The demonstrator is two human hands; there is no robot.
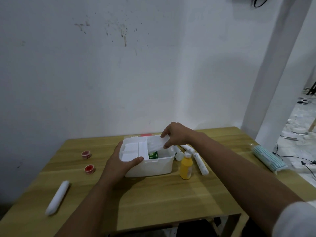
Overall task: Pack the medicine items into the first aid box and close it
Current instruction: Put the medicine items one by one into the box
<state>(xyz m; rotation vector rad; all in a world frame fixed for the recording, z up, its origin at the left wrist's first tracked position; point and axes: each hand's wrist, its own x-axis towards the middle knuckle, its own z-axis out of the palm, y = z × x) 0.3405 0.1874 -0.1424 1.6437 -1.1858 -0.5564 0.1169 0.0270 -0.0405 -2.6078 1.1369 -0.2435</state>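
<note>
Wooden desk [153,194] takes up the lower half of the shot, pushed against a scuffed white wall [119,65]. Sitting near the back middle of it is the first aid box [153,166]: white translucent plastic, lid off or out of sight, with a white divided tray [135,149] filling its left part and a small green carton [153,155] down in the open right part.

Left hand [123,161] is wrapped over the box's front-left corner, thumb lying along the front rim, so that grip is closed on the box itself. Right hand [176,134] is over the back-right of the box, fingers and thumb pinching a white gauze-like packet [156,144] that angles down into the open section.

Just right of the box: a yellow bottle [186,166] with a white cap, a small white bottle [178,153] behind it, and two white wrapped rolls [201,162] lying on the desk. Far right edge has a blue striped pack [268,159]. Left side has two little red tape rolls [89,169] and, nearer the front, a long white wrapped roll [57,197], a bit blurry.
</note>
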